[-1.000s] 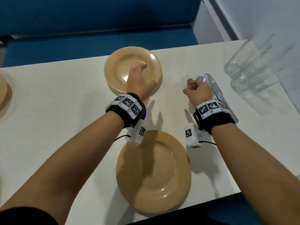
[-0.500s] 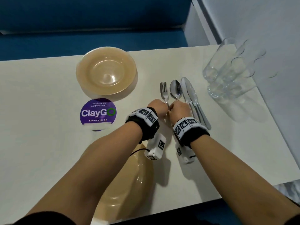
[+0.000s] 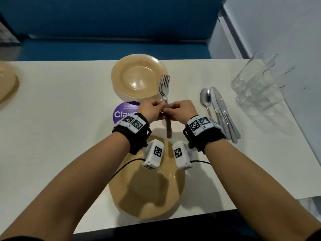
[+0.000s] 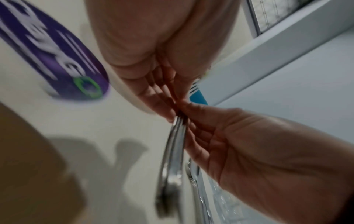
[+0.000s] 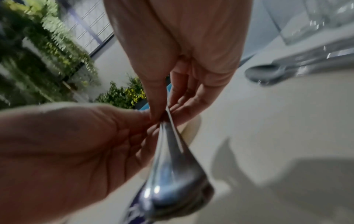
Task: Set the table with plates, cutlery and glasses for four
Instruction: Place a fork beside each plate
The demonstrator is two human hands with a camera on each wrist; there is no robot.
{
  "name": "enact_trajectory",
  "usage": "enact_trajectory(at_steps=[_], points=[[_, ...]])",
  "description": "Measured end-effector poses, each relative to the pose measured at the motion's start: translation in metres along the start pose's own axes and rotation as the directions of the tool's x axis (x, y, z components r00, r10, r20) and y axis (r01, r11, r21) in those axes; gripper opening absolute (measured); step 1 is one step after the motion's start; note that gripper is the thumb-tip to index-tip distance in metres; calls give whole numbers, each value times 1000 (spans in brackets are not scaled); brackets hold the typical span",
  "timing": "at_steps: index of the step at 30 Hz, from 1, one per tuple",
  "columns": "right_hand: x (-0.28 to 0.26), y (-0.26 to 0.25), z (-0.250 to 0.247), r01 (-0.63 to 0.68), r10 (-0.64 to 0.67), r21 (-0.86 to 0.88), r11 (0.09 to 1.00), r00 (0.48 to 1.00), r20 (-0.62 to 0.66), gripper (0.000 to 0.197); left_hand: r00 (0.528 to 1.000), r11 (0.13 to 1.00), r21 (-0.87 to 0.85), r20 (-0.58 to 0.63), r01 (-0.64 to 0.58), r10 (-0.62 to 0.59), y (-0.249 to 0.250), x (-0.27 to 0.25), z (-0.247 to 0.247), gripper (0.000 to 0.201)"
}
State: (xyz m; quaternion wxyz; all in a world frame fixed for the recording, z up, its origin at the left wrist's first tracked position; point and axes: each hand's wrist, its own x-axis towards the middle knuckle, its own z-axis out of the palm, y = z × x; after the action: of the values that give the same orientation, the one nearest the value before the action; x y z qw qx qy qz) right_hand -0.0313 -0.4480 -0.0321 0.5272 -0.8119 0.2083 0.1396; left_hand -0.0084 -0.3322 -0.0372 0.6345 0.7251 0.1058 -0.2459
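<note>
Nearest the person, a round tan plate [image 3: 147,192] sits at the close edge of the white table [image 3: 52,136], partly covered by both forearms and their shadows. Just beyond this near plate, the left hand [image 3: 151,110] and the right hand [image 3: 182,110] meet above the table, fingertips together. Both hands pinch the shafts of a nested stack of silver metal forks [image 3: 165,87], held clear of the table with the tines pointing away from the person and the handle ends toward the near plate. The wrist views confirm thumb and fingers of each hand pressed against the fork shafts.

Left of the forks and beyond the near plate lies a round purple sticker [image 3: 124,113] with white lettering, partly hidden by the left wrist. To the right of the near plate, a silver spoon [image 3: 205,100] and a bundle of silver knives [image 3: 224,113] lie side by side on the table. Farther out, a second tan plate [image 3: 135,77] sits beyond the sticker. A third tan plate [image 3: 7,84] shows at the far left. Clear drinking glasses [image 3: 257,84] stand grouped at the far right, beyond the knives.
</note>
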Motion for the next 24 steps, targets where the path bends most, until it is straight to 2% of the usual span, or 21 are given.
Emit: enact_trajectory(at_steps=[3,6,9,11,13,16,18,24], points=[[-13,-22,38,6,-8,51,999,1000,30,15,999,999,18,-37,-31,32,-1,-19,-48,14],[-26,-42,78,35,-35,0,999,999,12,18,997,998,50,-61,-43,46,-7,-34,-93,19],[-35,-52,115,32,-32,27,999,999,16,10,993,992,117,-98,-48,60,-17,-47,-136,13],[-43,-54,132,34,-34,2,999,999,6,6,994,987,161,-104,-14,31,-28,-56,-163,12],[-49,-53,142,15,-14,-4,1000,1000,4,15,996,984,173,-84,42,-28,-42,-67,-184,14],[-55,-47,150,-3,1,-69,998,1000,-27,18,994,959,262,-27,105,-101,-72,-86,-200,21],[-56,-42,153,-20,15,-103,994,999,-52,19,988,944,298,17,140,-152,-89,-98,-199,19],[-71,-29,159,-64,60,-66,996,997,-52,19,976,903,394,53,174,-211,-127,-127,-186,24]])
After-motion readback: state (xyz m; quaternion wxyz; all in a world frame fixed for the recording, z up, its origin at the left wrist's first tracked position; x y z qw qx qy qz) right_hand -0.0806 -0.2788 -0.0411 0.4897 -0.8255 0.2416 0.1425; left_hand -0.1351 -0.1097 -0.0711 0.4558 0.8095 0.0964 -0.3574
